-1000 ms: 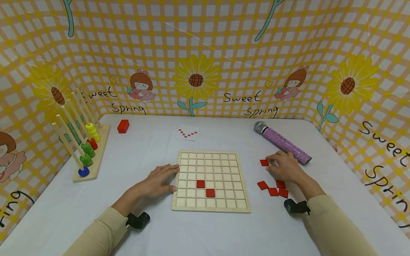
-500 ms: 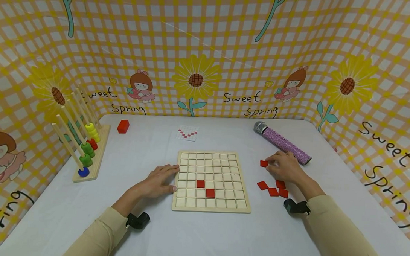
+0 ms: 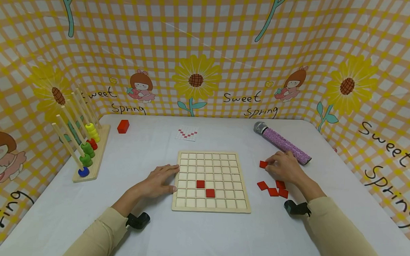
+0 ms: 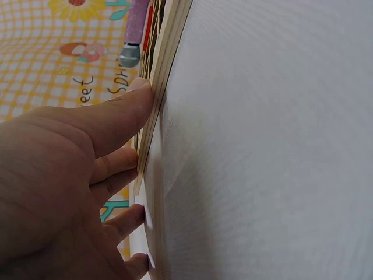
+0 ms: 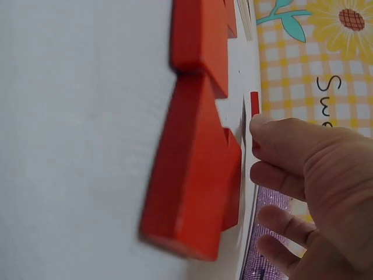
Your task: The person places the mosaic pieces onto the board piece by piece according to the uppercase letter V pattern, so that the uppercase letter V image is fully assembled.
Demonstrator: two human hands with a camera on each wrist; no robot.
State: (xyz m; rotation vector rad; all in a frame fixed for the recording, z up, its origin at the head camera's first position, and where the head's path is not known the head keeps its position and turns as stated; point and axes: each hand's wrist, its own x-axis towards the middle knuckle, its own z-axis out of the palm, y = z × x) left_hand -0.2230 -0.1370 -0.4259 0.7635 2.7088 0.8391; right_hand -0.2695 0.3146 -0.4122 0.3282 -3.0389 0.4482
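Head view | white tabletop (image 3: 194, 237) | sunflower cloth walls (image 3: 208, 37) | left fingers (image 3: 169, 168) loose, touching board (image 3: 211, 209) | right fingers (image 3: 274, 158) pinching red tile (image 3: 263, 164)

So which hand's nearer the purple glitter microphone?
Right: the right hand is beside the purple glitter microphone; the left hand is across the wooden grid board from it.

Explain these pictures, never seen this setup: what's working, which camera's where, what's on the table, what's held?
No machine here: just a person's left hand and right hand, both bare. The wide pictures come from a head-worn camera; the other two from one camera on each wrist. On the white table are a gridded board with two red tiles in it, loose red tiles, a patterned card, a red block, a bead stand and a purple microphone. The left hand touches the board's edge; the right hand pinches one tile.
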